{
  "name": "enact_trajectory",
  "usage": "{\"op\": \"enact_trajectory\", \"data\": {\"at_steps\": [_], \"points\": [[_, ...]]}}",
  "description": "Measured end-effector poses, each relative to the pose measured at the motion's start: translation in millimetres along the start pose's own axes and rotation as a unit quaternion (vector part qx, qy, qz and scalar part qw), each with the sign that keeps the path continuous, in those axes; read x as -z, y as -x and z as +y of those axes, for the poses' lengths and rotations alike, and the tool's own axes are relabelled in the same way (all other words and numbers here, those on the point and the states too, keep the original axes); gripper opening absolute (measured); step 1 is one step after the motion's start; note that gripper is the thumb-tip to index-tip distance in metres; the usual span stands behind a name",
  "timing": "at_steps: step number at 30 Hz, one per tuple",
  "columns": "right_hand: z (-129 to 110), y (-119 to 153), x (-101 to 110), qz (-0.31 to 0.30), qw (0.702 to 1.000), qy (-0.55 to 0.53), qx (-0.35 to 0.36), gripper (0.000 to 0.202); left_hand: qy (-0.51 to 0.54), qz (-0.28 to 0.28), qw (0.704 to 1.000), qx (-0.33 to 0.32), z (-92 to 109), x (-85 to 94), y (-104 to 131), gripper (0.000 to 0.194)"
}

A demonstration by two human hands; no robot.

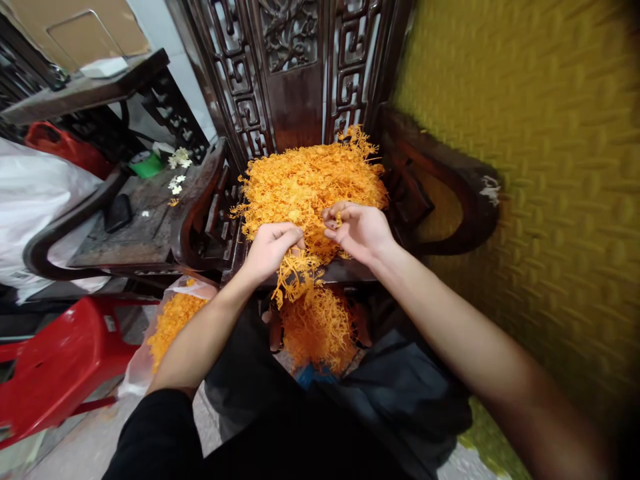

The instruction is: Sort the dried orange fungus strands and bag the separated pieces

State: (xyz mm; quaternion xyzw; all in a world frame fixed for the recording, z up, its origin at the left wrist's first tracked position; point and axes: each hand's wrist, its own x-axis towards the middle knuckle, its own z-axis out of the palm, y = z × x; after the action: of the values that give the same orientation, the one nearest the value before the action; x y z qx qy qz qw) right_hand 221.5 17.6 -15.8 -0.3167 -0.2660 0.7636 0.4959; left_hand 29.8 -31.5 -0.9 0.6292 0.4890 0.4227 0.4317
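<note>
Orange strands (175,320) lie inside a translucent plastic bag (136,373).

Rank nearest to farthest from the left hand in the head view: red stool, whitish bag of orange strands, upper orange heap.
1. Upper orange heap, just beyond the left hand.
2. Whitish bag, lower left.
3. Red stool, farther left.

You are facing a chair (295,110); a heap of strands (310,180) is lying on it, another heap (320,327) is sitting below between your legs (405,393), and a bag (136,373) is standing left, beside a stool (60,353)
</note>
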Motion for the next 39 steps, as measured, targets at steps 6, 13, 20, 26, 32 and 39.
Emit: {"op": "enact_trajectory", "data": {"at_steps": [6, 13, 20, 26, 32, 39], "points": [[-3, 3, -7, -0.013, 0.998, -0.030, -0.048, 0.012, 0.004, -0.006, 1.000, -0.009, -1, -1.3, 3, 0.031], [2, -9, 10, 0.031, 0.999, 0.031, -0.022, 0.034, -0.072, -0.011, 0.997, -0.016, -7, -4.0, 5, 0.035], [3, 12, 1, 0.014, 0.958, 0.225, 0.174, 0.030, -0.373, 0.016, 0.921, -0.113, -13, -15.1, 9, 0.042], [13, 19, 8, 0.009, 0.843, 0.431, 0.322, 0.075, -0.498, 0.026, 0.854, -0.149, -18, -24.9, 12, 0.032], [18, 8, 3, 0.053, 0.820, 0.459, 0.338, 0.037, -0.496, 0.008, 0.851, -0.173, -4, -30.4, 18, 0.035], [5, 4, -6, -0.065, 0.977, 0.181, 0.090, 0.023, 0.013, 0.003, 1.000, 0.018, -5, -10.5, -3, 0.047]]}}
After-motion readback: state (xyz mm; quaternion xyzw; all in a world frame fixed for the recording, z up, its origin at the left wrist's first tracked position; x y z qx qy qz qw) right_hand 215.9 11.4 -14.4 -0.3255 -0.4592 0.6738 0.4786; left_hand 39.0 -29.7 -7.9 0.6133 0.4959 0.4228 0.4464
